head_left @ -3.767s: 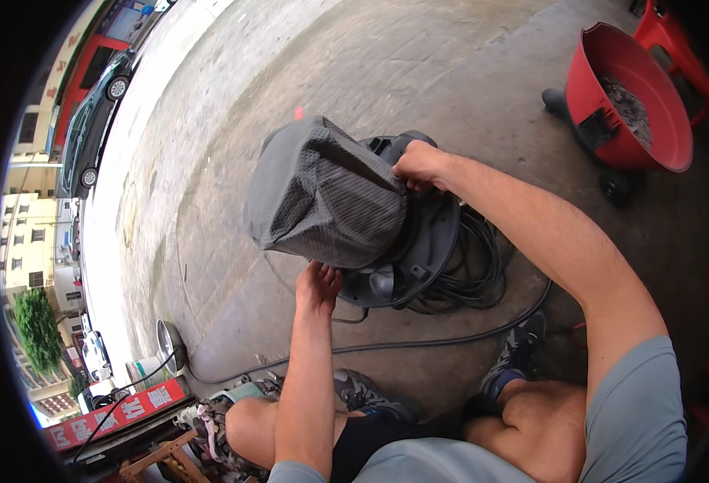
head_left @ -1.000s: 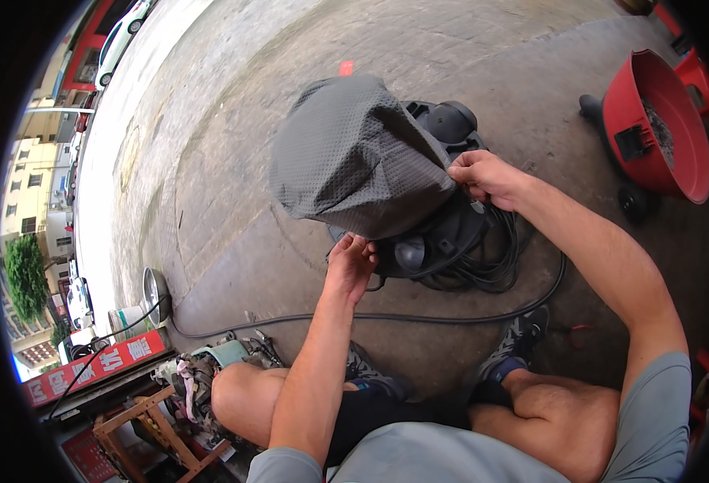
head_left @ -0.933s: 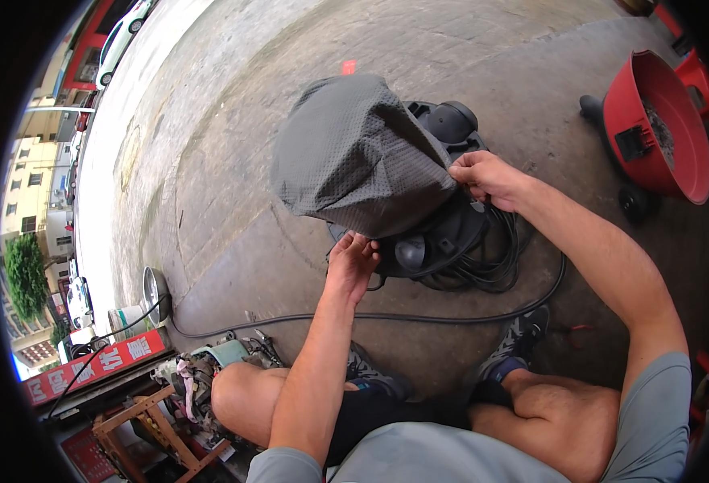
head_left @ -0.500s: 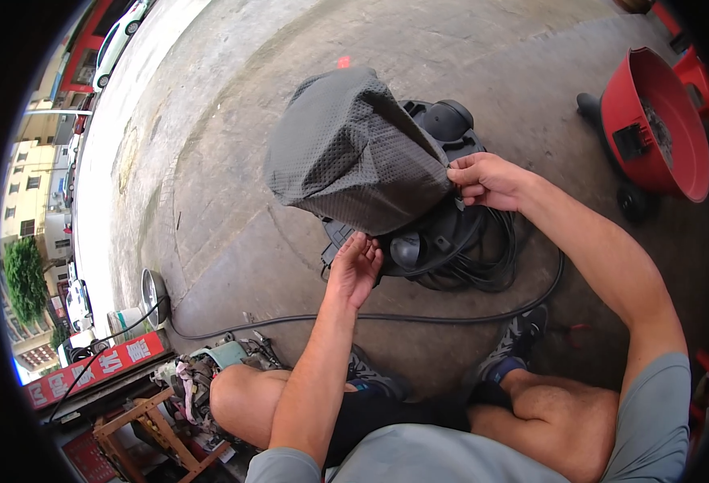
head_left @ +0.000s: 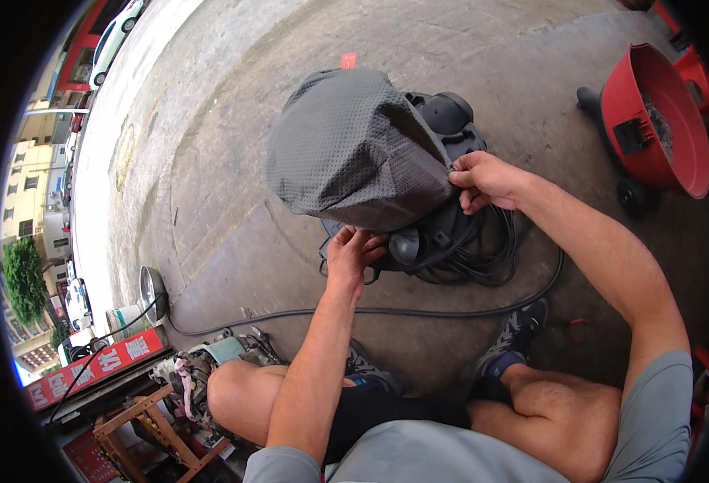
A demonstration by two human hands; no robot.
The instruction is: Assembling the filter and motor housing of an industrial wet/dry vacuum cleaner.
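A grey textured cloth filter bag (head_left: 362,153) covers the upper part of a black vacuum cleaner head (head_left: 451,121) that rests on the floor in front of me. My right hand (head_left: 483,181) pinches the bag's edge on its right side between thumb and index finger. At the near edge, my left hand (head_left: 354,256) is closed with its fingertips at the bag's lower rim, partly tucked under it. A coiled black power cord (head_left: 483,253) hangs at the right of the vacuum head. Whatever lies beneath the cloth is hidden.
A red vacuum tub (head_left: 652,133) on black wheels, with grey debris inside, stands at the right. Black cord (head_left: 419,311) runs across the floor before my shoes. Greasy machine parts and a rusty frame (head_left: 141,427) sit at lower left, near a metal basin (head_left: 151,291).
The bag's near rim has risen slightly, and its top looks rounder and fuller. My left hand has curled further in under the rim. The right hand keeps its pinch almost unmoved.
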